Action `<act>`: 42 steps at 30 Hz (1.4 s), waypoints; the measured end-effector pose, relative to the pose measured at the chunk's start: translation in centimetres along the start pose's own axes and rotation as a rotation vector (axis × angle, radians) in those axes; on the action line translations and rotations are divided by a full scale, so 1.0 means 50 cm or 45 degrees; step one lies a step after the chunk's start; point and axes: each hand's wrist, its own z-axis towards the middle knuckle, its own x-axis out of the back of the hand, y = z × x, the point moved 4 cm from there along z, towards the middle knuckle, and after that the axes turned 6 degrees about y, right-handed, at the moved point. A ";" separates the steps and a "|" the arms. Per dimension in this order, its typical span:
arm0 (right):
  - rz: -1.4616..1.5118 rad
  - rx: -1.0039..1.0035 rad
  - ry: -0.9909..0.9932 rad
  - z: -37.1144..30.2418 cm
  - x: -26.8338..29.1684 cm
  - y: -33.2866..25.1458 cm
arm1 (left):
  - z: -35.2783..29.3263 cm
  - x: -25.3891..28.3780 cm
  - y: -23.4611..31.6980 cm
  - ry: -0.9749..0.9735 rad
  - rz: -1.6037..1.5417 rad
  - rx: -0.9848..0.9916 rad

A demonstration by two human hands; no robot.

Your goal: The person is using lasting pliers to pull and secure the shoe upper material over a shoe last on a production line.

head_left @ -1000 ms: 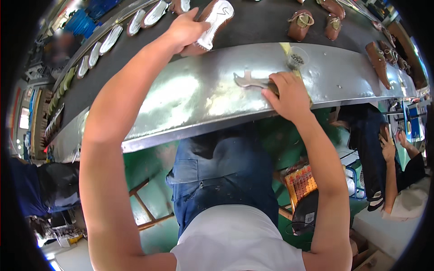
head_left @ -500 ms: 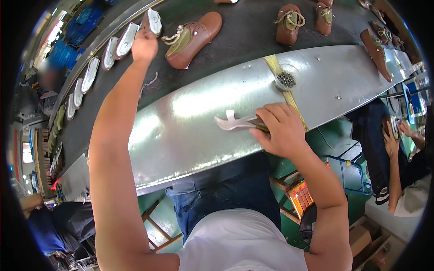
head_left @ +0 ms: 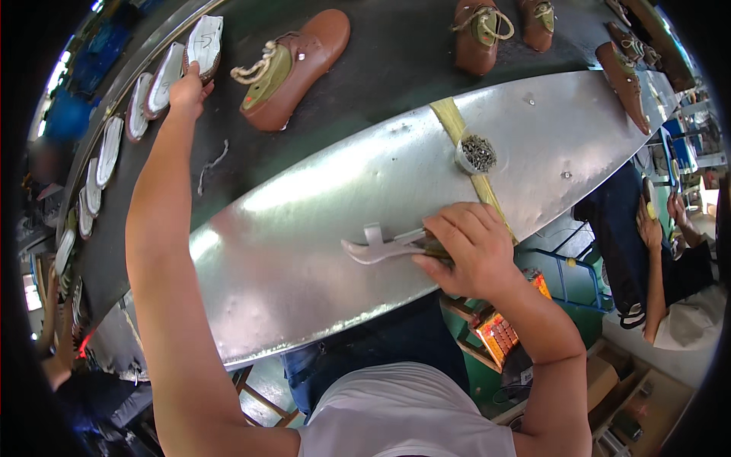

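Observation:
At the far left, my left hand is closed on the near end of a shoe upper, its white underside facing up and its brown edge showing. My right hand is wrapped around the handles of lasting pliers, low over the metal worktop. Their curved jaw points left, with a small flat tab standing up behind it. Between my hands, on the dark belt, lies a brown lace-up shoe with a green tongue and rope lace.
A clear cup of small metal bits sits by a yellow tape strip. More white-bottomed uppers line the belt's left edge. Brown shoes stand at the far right, another by the worktop edge. A co-worker's hand is at right.
My left hand has moved the upper left and turned its white underside up toward me. My right hand still holds the pliers. The view has shifted slightly.

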 end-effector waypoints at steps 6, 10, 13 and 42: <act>-0.022 0.039 0.001 -0.004 -0.007 -0.006 | -0.258 0.268 0.063 -0.518 -0.762 0.167; -0.076 0.052 0.051 -0.023 -0.002 0.003 | -0.616 0.420 0.000 -0.611 -0.926 -0.097; -0.108 0.103 0.116 -0.020 -0.009 -0.004 | -0.873 0.493 -0.010 -0.902 -1.148 0.150; 0.806 -1.007 -0.849 -0.472 0.017 -0.264 | -1.128 0.272 -0.264 -0.980 -0.644 0.353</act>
